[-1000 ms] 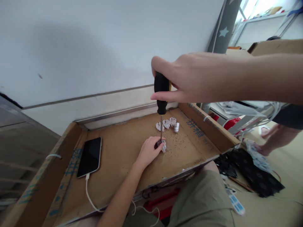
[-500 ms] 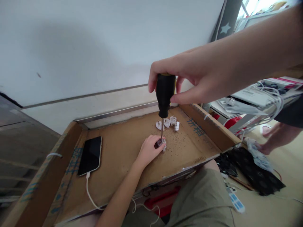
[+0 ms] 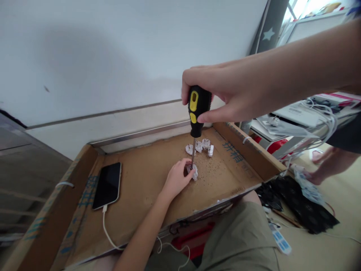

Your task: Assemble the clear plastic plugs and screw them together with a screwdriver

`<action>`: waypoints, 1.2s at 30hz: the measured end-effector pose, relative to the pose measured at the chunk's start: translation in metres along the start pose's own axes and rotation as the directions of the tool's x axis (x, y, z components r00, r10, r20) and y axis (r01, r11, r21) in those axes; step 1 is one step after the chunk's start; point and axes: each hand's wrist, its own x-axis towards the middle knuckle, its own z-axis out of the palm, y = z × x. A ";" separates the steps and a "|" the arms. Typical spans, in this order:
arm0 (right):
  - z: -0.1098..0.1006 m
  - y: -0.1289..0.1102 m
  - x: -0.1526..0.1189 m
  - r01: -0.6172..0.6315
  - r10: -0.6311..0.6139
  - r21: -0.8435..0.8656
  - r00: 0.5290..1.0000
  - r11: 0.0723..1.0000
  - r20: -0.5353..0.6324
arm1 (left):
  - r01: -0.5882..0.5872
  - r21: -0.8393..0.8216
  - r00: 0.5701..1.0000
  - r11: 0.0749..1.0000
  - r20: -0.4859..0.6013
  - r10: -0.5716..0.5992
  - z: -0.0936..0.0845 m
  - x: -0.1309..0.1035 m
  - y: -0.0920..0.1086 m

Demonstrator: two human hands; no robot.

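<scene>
My right hand (image 3: pixel 208 92) is closed around the black and yellow handle of a screwdriver (image 3: pixel 199 107). The shaft points down, and its tip meets a small clear plastic piece (image 3: pixel 194 174), which looks like a plug part. Thumb and fingers of my left hand (image 3: pixel 178 177) pinch that piece against the cardboard. Just behind it stand several similar clear plug parts (image 3: pixel 205 143), some with metal pins upward. Small dark specks, too tiny to name, are scattered on the cardboard around them.
A shallow cardboard tray (image 3: pixel 138 180) with raised sides lies over my lap. On its left is a phone (image 3: pixel 107 185) with a white cable (image 3: pixel 105 229). At right are a cable-laden table (image 3: pixel 296 113), a person's leg (image 3: pixel 327 165), black bags (image 3: pixel 307 205) and a power strip (image 3: pixel 280 239).
The screwdriver handle has turned, so its yellow inlays now face me. My right hand has rotated with it and shifted slightly. My left hand stays in place on the clear piece.
</scene>
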 end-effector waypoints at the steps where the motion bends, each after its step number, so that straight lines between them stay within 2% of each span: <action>1: 0.002 0.000 0.000 0.002 -0.003 -0.041 0.999 0.999 -0.037 | 0.012 -0.015 1.000 1.000 0.000 -0.012 0.000 0.000 0.000; 4: 0.006 0.002 0.003 -0.029 -0.002 -0.215 0.990 0.976 -0.143 | 0.020 -0.003 1.000 1.000 0.014 -0.020 0.000 -0.001 0.000; 6: 0.004 0.003 0.004 -0.046 0.020 -0.233 0.993 0.971 -0.116 | 0.018 0.036 1.000 0.999 0.006 -0.019 0.000 -0.002 0.000; 8: -0.003 0.003 0.002 -0.035 0.039 -0.079 0.998 0.996 0.043 | 0.004 0.070 1.000 0.998 -0.011 -0.004 0.000 -0.001 0.000; 10: -0.011 0.003 -0.002 -0.013 -0.023 0.192 0.982 0.981 0.188 | -0.014 0.101 1.000 0.995 -0.027 0.017 0.000 -0.001 -0.001; 12: -0.015 0.002 -0.005 0.003 -0.100 0.401 0.970 0.916 0.220 | -0.026 0.123 0.999 0.992 -0.034 0.030 0.000 -0.001 -0.001; 13: -0.015 0.001 -0.005 0.006 -0.106 0.430 0.972 0.903 0.209 | -0.029 0.129 0.999 0.991 -0.035 0.034 0.000 -0.001 -0.001; 14: -0.014 0.001 -0.005 -0.016 -0.068 0.390 0.977 0.921 0.201 | -0.032 0.132 0.999 0.991 -0.035 0.037 0.000 -0.001 -0.001; 16: -0.009 0.000 0.000 -0.085 0.068 0.133 0.990 0.987 0.127 | -0.040 0.136 0.998 0.990 -0.034 0.045 0.000 -0.001 -0.002; 18: -0.005 -0.002 0.004 -0.138 0.142 -0.139 0.990 0.981 0.016 | -0.045 0.140 0.998 0.989 -0.036 0.050 0.000 -0.001 -0.002; 19: -0.005 -0.003 0.005 -0.148 0.150 -0.211 0.989 0.966 -0.010 | -0.045 0.141 0.998 0.989 -0.038 0.051 0.000 -0.001 -0.002; 20: -0.006 -0.004 0.004 -0.141 0.149 -0.207 0.989 0.968 0.019 | -0.044 0.140 0.998 0.989 -0.037 0.049 0.000 -0.001 -0.002; 23: -0.014 -0.011 -0.004 -0.141 0.133 0.026 0.971 0.990 0.196 | -0.034 0.136 0.999 0.990 -0.033 0.039 0.000 -0.001 -0.001; 25: -0.018 -0.014 -0.007 -0.131 0.097 0.134 0.968 0.982 0.231 | -0.029 0.134 0.999 0.991 -0.027 0.032 0.000 0.000 -0.001; 27: -0.015 -0.011 -0.002 -0.138 0.120 0.075 0.972 0.988 0.202 | -0.027 0.133 0.999 0.991 -0.024 0.031 -0.001 0.000 0.000; 30: -0.008 -0.002 0.010 -0.155 0.162 -0.162 0.986 0.975 0.030 | -0.030 0.136 0.999 0.990 -0.023 0.033 -0.001 0.000 -0.001; 31: -0.008 0.000 0.012 -0.151 0.155 -0.191 0.988 0.970 0.009 | -0.030 0.136 0.999 0.990 -0.024 0.033 -0.001 0.000 -0.001; 33: -0.010 -0.001 0.011 -0.122 0.126 -0.039 0.985 0.992 0.114 | -0.027 0.133 0.999 0.991 -0.023 0.030 -0.001 0.000 -0.002; 35: -0.015 -0.007 0.005 -0.109 0.050 0.218 0.964 0.970 0.260 | -0.027 0.132 0.999 0.991 -0.021 0.030 -0.001 0.000 -0.003; 36: -0.018 -0.011 0.002 -0.107 0.027 0.270 0.958 0.957 0.285 | -0.029 0.133 0.999 0.991 -0.021 0.032 -0.001 0.000 -0.003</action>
